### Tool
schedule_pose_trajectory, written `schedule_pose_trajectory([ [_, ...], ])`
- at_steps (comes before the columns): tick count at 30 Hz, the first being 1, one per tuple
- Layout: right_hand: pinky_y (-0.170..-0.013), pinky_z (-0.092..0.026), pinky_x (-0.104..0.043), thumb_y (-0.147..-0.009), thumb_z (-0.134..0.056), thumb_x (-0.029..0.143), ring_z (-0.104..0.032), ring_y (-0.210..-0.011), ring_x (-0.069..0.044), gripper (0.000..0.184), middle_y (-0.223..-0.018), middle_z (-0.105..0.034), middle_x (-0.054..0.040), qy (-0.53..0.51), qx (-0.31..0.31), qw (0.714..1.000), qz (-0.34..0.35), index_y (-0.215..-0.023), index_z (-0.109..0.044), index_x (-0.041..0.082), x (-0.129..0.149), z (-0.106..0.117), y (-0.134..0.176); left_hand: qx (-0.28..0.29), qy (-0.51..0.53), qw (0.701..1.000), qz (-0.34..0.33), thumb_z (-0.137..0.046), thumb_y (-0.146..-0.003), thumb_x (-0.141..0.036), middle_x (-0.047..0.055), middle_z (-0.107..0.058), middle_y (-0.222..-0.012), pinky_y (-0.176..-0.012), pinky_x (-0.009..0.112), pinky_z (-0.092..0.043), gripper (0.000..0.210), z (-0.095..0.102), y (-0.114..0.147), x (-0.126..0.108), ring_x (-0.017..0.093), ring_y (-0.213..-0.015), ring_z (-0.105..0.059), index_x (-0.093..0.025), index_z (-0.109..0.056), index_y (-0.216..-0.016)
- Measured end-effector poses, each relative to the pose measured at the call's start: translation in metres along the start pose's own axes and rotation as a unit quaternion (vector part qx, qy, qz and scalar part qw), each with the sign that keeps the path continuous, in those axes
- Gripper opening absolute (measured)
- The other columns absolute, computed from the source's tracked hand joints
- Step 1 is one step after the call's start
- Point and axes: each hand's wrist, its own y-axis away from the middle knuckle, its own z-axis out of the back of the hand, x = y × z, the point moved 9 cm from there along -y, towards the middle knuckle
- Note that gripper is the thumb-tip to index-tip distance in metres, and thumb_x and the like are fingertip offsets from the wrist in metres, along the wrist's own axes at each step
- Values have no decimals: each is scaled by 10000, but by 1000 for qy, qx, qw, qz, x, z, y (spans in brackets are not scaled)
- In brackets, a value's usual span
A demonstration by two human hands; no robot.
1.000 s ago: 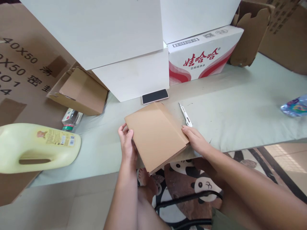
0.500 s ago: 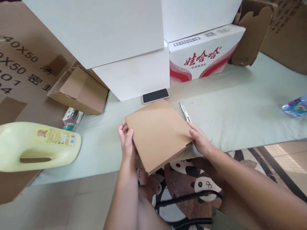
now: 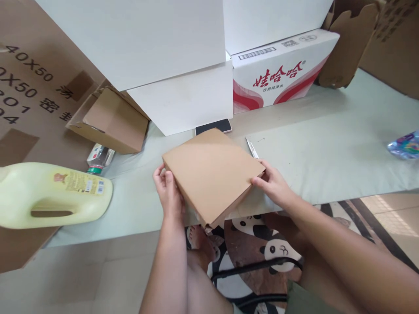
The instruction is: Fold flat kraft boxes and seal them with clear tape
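A flat brown cardboard box (image 3: 212,174) is held between my two hands at the front edge of the table, turned so that one corner points toward me. My left hand (image 3: 168,187) grips its left corner, thumb on the side and fingers behind. At the right corner, my right hand (image 3: 271,183) has its thumb on top and its fingers beneath, partly hidden. Behind the box lies a dark-screened phone (image 3: 222,125), partly covered by it. A utility knife (image 3: 252,147) rests on the cloth just beyond my right hand.
White cartons (image 3: 183,104) and a red-and-white water carton (image 3: 281,83) line the back. A yellow jug (image 3: 81,205), a clear bottle (image 3: 98,157) and an open cardboard box (image 3: 114,117) stand left. A crumpled plastic packet (image 3: 406,145) lies right on the green cloth (image 3: 347,148).
The cardboard box has turned and shifted slightly left and away from me, now covering part of the phone. Both hands have moved with it, still gripping its corners.
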Motion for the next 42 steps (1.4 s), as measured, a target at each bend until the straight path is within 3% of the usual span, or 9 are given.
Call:
schedule_pose_trajectory([
  [7,-852,-511,-364,-728,-706,540,-640,-925,-224,446,-963,-668,-39,-61,-104,993,-8,-1017,-553,237,-11,22,-8,6,37,999,-27,-879,-583,-578,-5,-528,-907,-789,238,-449,650,0,-9,1,129,-829,-548,-263,-628,-1093],
  [16,-880,-514,-372,-882,-494,561,-644,-998,-230,354,-1035,-680,-58,-23,-166,986,7,-1018,-595,249,-15,39,-10,-11,39,998,50,-887,-583,-371,5,-547,-952,-551,183,-362,536,0,-5,1,113,-747,-519,-272,-649,-1052],
  [20,-1020,-455,-447,-905,-433,441,-607,-1142,-264,341,-1147,-665,-88,131,-195,972,17,-1048,-673,245,-12,53,-12,-91,61,993,42,-799,-587,-234,-25,-492,-880,-573,191,-395,441,17,-9,-6,102,-723,-475,-248,-608,-984],
  [24,-1083,-389,-537,-864,-514,390,-551,-1221,-341,321,-1318,-596,-144,337,-98,933,77,-1027,-726,213,-7,32,-16,-157,40,986,39,-703,-634,-181,-33,-457,-868,-671,268,-482,366,33,-6,-14,127,-808,-483,-249,-554,-962],
  [27,-999,-430,-556,-844,-540,338,-578,-1132,-379,249,-1304,-591,-183,431,-78,895,77,-941,-714,188,-7,25,-16,-167,14,984,57,-664,-666,-173,-36,-451,-879,-736,320,-499,337,34,1,-16,130,-840,-486,-259,-521,-959],
  [31,-800,-476,-478,-813,-533,223,-628,-907,-347,326,-1128,-648,-194,463,-100,880,-25,-1115,-641,169,-9,41,-16,-156,-9,986,56,-671,-684,-213,-40,-449,-881,-760,340,-498,330,29,9,-20,140,-856,-501,-270,-484,-950],
  [34,-741,-459,-415,-774,-539,181,-635,-855,-317,490,-1105,-685,-166,441,-99,889,-71,-1262,-573,168,-4,50,-9,-157,-13,986,55,-681,-695,-234,-37,-461,-874,-766,340,-500,325,28,13,-20,142,-857,-506,-266,-468,-939],
  [37,-684,-448,-349,-816,-480,201,-632,-790,-257,455,-922,-710,-96,356,-86,926,-92,-1259,-580,175,1,53,5,-169,-9,984,58,-667,-724,-216,-31,-481,-881,-775,328,-497,276,28,15,-20,132,-853,-504,-252,-471,-915],
  [42,-557,-388,-281,-863,-558,412,-509,-562,-159,387,-629,-566,17,240,-70,967,39,-1171,-631,191,31,48,25,-174,-11,984,40,-662,-755,-239,-16,-501,-921,-756,303,-495,220,23,17,-26,137,-884,-511,-235,-470,-863],
])
